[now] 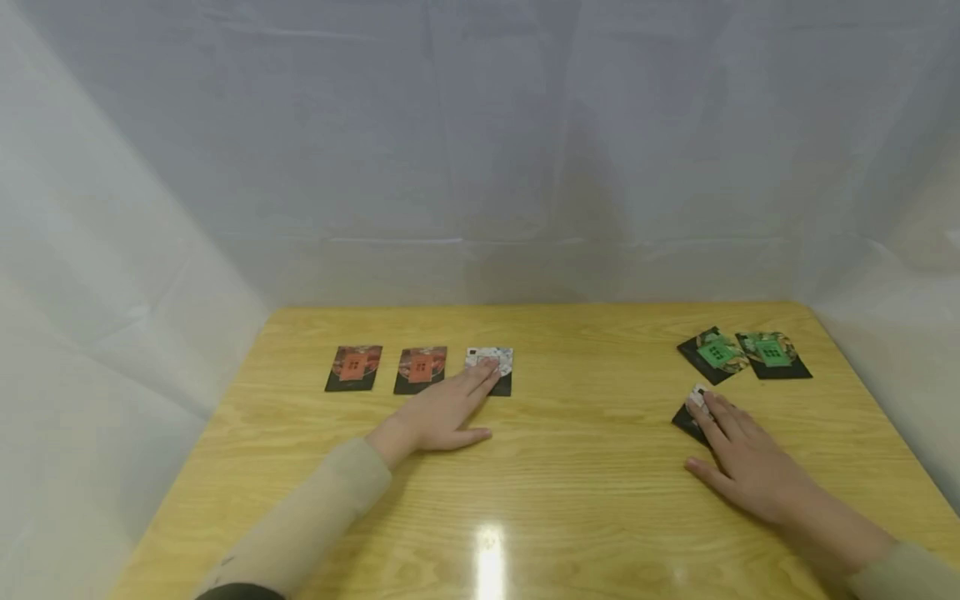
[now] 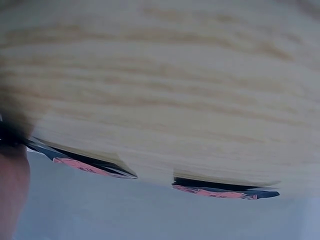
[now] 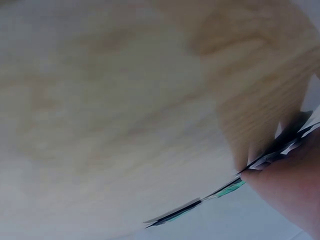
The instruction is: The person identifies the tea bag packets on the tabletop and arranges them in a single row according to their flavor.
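Note:
My left hand point(image 1: 442, 414) rests its straight fingertips on a flat black-and-white packet point(image 1: 506, 377), thumb spread out on the wood. Left of it lie two black packets with red labels, the nearer red packet point(image 1: 420, 367) and the farther red packet point(image 1: 354, 367). My right hand point(image 1: 753, 467) lays straight fingers over another black-and-white packet point(image 1: 688, 423), which sits tilted and is partly covered. Beyond that hand are two green-labelled packets, a slanted green packet point(image 1: 716, 353) and a straighter green packet point(image 1: 774, 354); their edges touch or nearly touch.
All the packets lie on a yellow wood-grain table point(image 1: 585, 467). Behind it hangs a pale sheet point(image 1: 525, 167), with more white sheeting point(image 1: 112, 275) along the left side and on the right. A bright light reflection shows near the table's front.

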### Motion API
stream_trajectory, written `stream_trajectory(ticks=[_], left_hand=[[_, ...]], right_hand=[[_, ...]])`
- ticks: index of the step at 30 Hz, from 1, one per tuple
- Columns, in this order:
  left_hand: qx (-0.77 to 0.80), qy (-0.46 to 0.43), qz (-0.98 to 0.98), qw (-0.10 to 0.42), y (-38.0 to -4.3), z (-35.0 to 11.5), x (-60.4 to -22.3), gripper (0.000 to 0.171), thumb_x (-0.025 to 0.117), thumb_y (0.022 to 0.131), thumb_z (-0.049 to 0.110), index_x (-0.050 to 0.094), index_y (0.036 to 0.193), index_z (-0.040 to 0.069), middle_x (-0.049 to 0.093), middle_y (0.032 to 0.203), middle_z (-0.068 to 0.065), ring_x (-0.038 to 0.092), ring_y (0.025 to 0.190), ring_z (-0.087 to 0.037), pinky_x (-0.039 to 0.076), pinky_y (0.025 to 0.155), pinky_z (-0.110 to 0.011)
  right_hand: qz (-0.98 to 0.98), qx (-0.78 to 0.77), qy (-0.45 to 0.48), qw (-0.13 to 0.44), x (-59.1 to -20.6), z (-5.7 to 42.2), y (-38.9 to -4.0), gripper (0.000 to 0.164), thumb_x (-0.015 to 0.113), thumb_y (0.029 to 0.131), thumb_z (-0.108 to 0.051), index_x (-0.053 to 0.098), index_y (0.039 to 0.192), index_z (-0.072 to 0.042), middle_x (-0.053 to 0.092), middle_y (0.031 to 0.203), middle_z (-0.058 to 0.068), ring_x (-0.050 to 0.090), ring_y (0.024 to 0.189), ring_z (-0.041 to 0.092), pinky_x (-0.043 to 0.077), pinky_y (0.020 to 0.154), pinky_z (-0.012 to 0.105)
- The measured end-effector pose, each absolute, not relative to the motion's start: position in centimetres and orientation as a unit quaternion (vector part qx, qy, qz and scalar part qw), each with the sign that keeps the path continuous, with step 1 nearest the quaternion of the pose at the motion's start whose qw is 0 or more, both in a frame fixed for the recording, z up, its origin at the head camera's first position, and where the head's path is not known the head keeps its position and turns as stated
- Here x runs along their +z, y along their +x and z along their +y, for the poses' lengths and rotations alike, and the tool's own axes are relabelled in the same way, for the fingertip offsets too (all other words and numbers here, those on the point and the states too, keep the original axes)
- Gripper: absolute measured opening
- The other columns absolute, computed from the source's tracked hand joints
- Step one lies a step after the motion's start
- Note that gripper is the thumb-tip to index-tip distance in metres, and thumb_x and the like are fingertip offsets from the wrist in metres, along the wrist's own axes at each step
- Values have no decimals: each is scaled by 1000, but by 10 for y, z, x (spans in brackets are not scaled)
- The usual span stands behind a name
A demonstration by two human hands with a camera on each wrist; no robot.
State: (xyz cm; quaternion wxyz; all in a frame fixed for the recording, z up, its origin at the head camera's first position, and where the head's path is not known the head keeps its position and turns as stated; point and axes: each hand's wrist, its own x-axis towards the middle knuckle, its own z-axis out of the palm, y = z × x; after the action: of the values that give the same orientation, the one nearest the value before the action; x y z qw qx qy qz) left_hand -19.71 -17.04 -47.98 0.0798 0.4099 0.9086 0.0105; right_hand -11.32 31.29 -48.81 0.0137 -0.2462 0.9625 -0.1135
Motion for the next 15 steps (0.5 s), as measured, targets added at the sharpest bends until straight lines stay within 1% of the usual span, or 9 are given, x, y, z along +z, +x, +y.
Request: stream_trajectory(ticks=[3,5,8,13,15], left_hand=[[13,407,909,82,-197,-171,-480,91,42,109,61,8,171,3,2,180,-17,10,167,-32,22,136,-46],[17,405,910,83,-197,-171,-480,90,42,109,61,9,171,4,2,180,-17,9,167,-32,22,136,-46],[25,403,911,82,-196,-170,-480,90,43,109,61,10,171,3,3,180,-17,10,167,-32,22,136,-46],[30,400,912,80,-196,-169,-481,89,42,110,60,11,171,4,3,180,-16,10,167,-32,23,136,-47],[30,398,913,81,-196,-168,-481,89,42,110,60,10,171,4,4,180,-16,11,167,-32,23,136,-47]], right_hand=[[958,-106,-268,-2,-488,306,-116,85,60,108,-44,18,171,-5,24,173,30,24,161,47,-22,123,11],[954,-102,-282,-11,-488,302,-119,85,61,107,-44,19,171,-6,26,172,30,28,159,47,-22,122,9],[948,-99,-300,-25,-489,296,-125,84,62,106,-44,23,170,-7,29,171,29,34,155,48,-20,123,9],[940,-110,-323,-26,-490,288,-138,81,63,106,-43,25,169,-9,30,171,28,34,156,48,-18,123,8],[937,-115,-330,-21,-490,284,-144,79,62,107,-42,27,169,-9,30,172,26,33,156,48,-15,127,11]])
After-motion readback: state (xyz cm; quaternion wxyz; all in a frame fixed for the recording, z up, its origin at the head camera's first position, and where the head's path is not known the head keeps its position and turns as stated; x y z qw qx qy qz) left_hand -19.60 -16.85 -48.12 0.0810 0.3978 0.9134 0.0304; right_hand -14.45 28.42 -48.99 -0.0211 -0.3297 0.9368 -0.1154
